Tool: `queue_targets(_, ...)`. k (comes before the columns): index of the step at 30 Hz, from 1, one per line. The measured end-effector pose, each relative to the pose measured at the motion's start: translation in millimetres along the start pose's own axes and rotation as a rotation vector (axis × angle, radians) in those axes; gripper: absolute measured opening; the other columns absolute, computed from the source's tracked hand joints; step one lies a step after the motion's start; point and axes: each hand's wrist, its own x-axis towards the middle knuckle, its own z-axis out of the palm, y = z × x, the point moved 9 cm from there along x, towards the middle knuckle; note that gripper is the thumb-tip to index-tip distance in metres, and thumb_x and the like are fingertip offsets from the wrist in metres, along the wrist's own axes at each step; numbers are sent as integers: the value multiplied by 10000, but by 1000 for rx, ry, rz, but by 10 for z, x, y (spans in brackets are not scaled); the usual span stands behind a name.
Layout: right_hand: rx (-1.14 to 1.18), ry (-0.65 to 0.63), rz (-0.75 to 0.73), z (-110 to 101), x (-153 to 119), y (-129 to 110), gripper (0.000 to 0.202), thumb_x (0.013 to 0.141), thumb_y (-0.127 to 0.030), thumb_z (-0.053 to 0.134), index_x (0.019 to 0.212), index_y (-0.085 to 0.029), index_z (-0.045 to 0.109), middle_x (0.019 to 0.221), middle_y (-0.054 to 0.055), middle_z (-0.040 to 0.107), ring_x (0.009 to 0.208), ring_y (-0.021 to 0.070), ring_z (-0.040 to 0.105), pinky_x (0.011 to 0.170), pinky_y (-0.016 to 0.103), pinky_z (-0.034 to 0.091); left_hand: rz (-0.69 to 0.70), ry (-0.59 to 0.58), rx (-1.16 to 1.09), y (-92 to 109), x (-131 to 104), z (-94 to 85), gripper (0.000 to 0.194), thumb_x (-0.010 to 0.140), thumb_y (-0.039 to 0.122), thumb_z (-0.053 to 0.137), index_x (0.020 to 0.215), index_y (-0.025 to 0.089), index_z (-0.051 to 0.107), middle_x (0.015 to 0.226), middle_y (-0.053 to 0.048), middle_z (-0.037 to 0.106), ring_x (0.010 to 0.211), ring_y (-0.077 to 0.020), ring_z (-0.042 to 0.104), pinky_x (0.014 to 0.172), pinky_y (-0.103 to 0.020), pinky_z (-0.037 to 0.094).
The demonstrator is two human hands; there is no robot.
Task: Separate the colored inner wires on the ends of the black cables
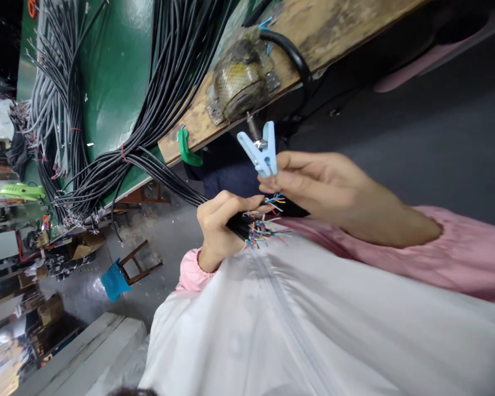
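Note:
My left hand (220,223) is wrapped round a bundle of black cables (169,179), whose stripped ends show thin coloured wires (264,231). My right hand (322,192) is closed just above those ends, its thumb and fingers at the lower end of a light blue plastic clip (264,157). The clip's two prongs point up to the tip of a metal shaft (253,126), which sticks out of a small motor (239,82) wrapped in clear and yellowish covering. Whether a wire lies between my right fingertips is too small to tell.
The motor sits on a wooden board (334,33) at the table edge, with a green clamp (187,148) beside it. More cable bundles (58,71) lie on the green table (115,66). A blue stool (115,280) stands on the floor at lower left.

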Motion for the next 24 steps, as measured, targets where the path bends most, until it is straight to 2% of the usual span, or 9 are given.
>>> queue_targets(3,126,35,-23,5,189,-57,548,676,-715,845,710,-205,649,727,-9,578,720,124,517,672,279,464,39,152,-27,20,1,-40,213,873,355,813,750,199,736,641,45,700,513,-83,628,490,-222,459)
queue_targets(6,273,-71,52,198,344,-31,632,593,-800,830,722,-198,688,794,24,640,753,143,562,667,289,495,72,270,-1,40,11,-58,229,861,319,826,712,195,704,615,56,674,494,-82,631,468,-216,467)
queue_targets(9,352,-77,95,288,395,-20,628,522,-772,883,696,-201,688,768,13,645,722,136,561,657,283,499,100,389,77,66,6,-75,307,856,313,832,653,180,644,575,70,625,456,-71,605,431,-200,444)
queue_targets(12,368,-61,82,297,384,-52,609,535,-747,896,617,-202,635,697,-6,600,693,128,551,666,277,501,124,474,174,95,-19,-67,343,857,329,831,644,174,611,563,77,594,439,-67,585,419,-199,440)
queue_targets(18,384,-121,141,349,346,-59,599,572,-755,875,694,-201,683,693,-6,600,644,124,534,598,264,489,150,468,233,60,-58,22,215,889,280,796,742,207,657,599,73,615,495,-81,601,452,-225,454)
queue_targets(21,422,-202,154,393,326,-68,559,612,-709,885,711,-196,688,704,-5,619,624,118,525,565,257,475,153,482,210,-25,-154,12,206,908,350,771,767,235,676,617,61,633,490,-97,578,452,-262,437)
queue_targets(22,437,-228,171,402,318,-49,550,627,-702,881,729,-194,694,706,-4,629,620,120,530,556,257,471,116,458,188,-98,-186,19,228,913,396,759,766,243,676,617,55,632,488,-107,572,460,-280,442)
queue_targets(24,466,-250,203,385,314,19,546,659,-710,856,782,-197,714,718,1,655,618,131,549,547,264,473,-43,342,128,-327,-246,84,298,911,498,731,752,255,670,605,42,619,503,-135,576,493,-319,472)
